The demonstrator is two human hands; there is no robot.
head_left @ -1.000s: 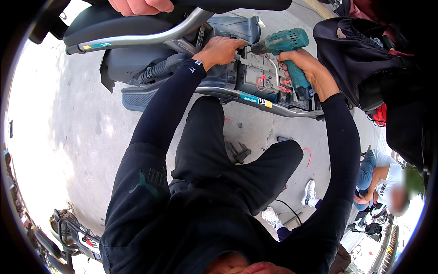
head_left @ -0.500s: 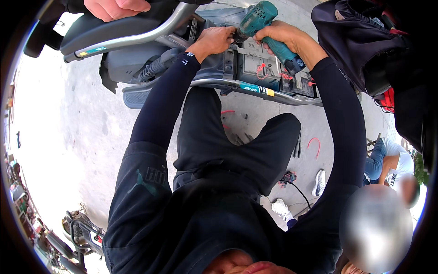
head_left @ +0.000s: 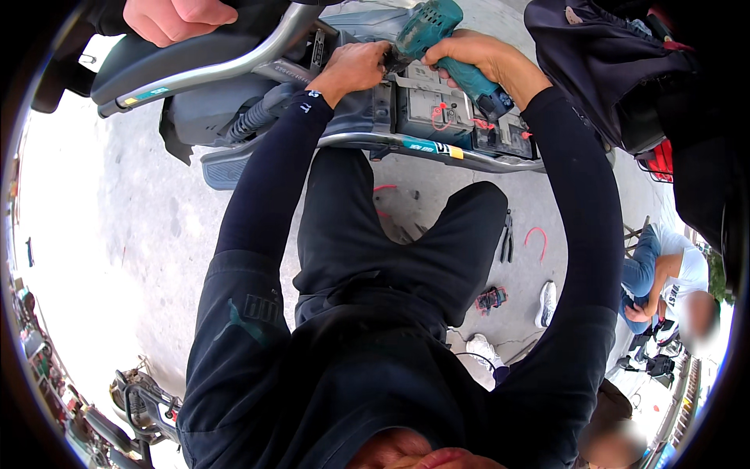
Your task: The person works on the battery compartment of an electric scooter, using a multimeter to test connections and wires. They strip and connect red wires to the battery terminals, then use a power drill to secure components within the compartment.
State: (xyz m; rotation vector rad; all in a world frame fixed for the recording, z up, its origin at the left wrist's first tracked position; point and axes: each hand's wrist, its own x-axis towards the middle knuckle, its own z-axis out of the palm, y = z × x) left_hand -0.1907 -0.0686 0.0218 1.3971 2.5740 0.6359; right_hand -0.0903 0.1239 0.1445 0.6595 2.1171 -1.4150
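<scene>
My right hand (head_left: 488,59) is wrapped round the handle of a teal cordless drill (head_left: 428,33). The drill's dark nose points down and left into the open floor bay of an electric scooter. Right beside that nose is my left hand (head_left: 353,70), fingers bent and drawn together at the tip; whatever they pinch is hidden. Below the drill sit a grey battery (head_left: 433,113) and a darker battery (head_left: 504,139), with red wires on their tops. A silver tube rail (head_left: 367,141) of the scooter runs between my knees and the batteries.
Another person's hand (head_left: 180,17) rests by the black seat (head_left: 172,66). Pliers (head_left: 508,238), a red wire piece (head_left: 536,242) and a red-black device (head_left: 491,300) lie on the ground. A dark bag (head_left: 582,78) hangs at right. A person sits (head_left: 680,273) farther right.
Both hands and the drill stay at the same spot on the scooter; the whole view has shifted slightly. At lower right, a blurred head has moved down, uncovering more of the seated person.
</scene>
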